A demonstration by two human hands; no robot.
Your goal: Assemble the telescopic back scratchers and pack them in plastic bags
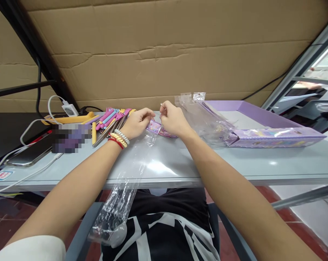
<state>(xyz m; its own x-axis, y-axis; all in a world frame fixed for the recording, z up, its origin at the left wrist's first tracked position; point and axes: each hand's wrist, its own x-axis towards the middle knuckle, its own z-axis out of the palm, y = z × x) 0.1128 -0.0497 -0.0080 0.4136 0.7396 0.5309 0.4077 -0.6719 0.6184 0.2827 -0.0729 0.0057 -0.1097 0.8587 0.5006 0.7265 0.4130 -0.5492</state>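
Observation:
My left hand (138,122), with bracelets at the wrist, is closed with thumb and fingers curled together at the left end of a small purple printed card (154,127). What its fingertips hold, if anything, I cannot make out. My right hand (174,117) is also closed, in a pinch just above the card's right part; whatever is between its fingers is too small to name. More printed pieces show beneath my right hand. A long clear plastic sleeve (125,177) runs from near my left hand over the table's front edge and hangs onto my lap.
Several colourful-handled metal utensils (113,121) lie left of my hands. Further left are a phone (30,154), white cables and a charger (70,108). Clear plastic bags (200,119) lean against an open purple box (272,137) at right. A cardboard wall (164,54) closes the back.

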